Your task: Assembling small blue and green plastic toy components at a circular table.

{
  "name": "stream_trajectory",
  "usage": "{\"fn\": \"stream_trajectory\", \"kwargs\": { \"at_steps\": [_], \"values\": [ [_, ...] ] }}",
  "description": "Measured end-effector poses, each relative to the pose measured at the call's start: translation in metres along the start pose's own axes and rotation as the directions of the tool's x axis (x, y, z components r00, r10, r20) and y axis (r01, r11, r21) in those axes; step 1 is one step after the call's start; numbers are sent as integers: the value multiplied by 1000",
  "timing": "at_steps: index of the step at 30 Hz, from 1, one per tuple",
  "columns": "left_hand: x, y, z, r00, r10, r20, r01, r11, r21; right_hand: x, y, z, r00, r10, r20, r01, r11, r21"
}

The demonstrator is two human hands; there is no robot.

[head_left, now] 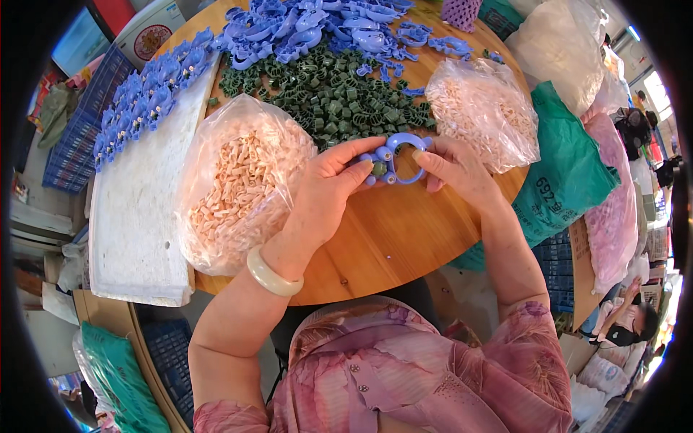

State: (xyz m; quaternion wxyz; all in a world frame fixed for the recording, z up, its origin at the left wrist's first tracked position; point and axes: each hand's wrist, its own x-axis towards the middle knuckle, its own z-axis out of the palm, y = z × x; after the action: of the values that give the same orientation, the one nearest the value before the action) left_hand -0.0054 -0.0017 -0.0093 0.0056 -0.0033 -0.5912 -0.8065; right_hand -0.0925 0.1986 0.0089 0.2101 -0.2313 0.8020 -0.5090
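Blue plastic ring piece (395, 156) gripped between both hands above the round wooden table (404, 231), both grips narrow and closed on it. Left hand (325, 189) pinching the left side, thumb on top and fingertips underneath near a small green insert seated in the piece; right hand (453, 167) pinching the right rim of the ring with thumb and forefinger. Held two-handed and level, apparently so that one side stays steady while the other is pressed. White bangle (273, 276) on the left wrist.

Just beside the left hand, clear bag of pale orange parts (238, 184), mouth slumped open toward the hands, probably for easy reach. Just beside the right hand, second clear bag of pale parts (482, 108), likewise close at hand. Beyond the left bag, white board (137, 224) overhanging the table edge, with a row of finished-looking blue pieces (144, 97) lined along its far end, seemingly set apart from the loose stock.

Directly behind the held piece, heap of green clip parts (332, 90) spread on the table, within a short reach. Farther back, pile of loose blue ring pieces (310, 25) covering the far part of the table.

Off the table to the right, green sack (570, 173) and pink-filled clear bags (613, 209); to the left, blue crates (76, 137) on the floor. Another person (628, 325) seated low at the right edge, well apart
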Motion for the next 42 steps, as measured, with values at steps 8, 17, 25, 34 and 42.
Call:
{"fn": "stream_trajectory", "kwargs": {
  "at_steps": [8,17,25,34,42],
  "values": [
    [0,-1,2,998,-67,-22,65,995,-77,6,-2,-11,989,36,140,-36,999,2],
    [2,-2,-2,992,-103,-69,90,981,-174,35,-3,-33,969,-164,-186,128,973,-191],
    [2,-1,-3,991,-96,-97,79,984,-161,113,15,-49,897,-440,45,239,397,-886],
    [3,5,-6,990,-112,-80,90,965,-246,124,4,-49,874,-482,-53,303,628,-717],
    [1,5,-6,985,-157,-69,127,938,-321,41,-36,-20,972,-233,17,224,951,213]
  ]
}}
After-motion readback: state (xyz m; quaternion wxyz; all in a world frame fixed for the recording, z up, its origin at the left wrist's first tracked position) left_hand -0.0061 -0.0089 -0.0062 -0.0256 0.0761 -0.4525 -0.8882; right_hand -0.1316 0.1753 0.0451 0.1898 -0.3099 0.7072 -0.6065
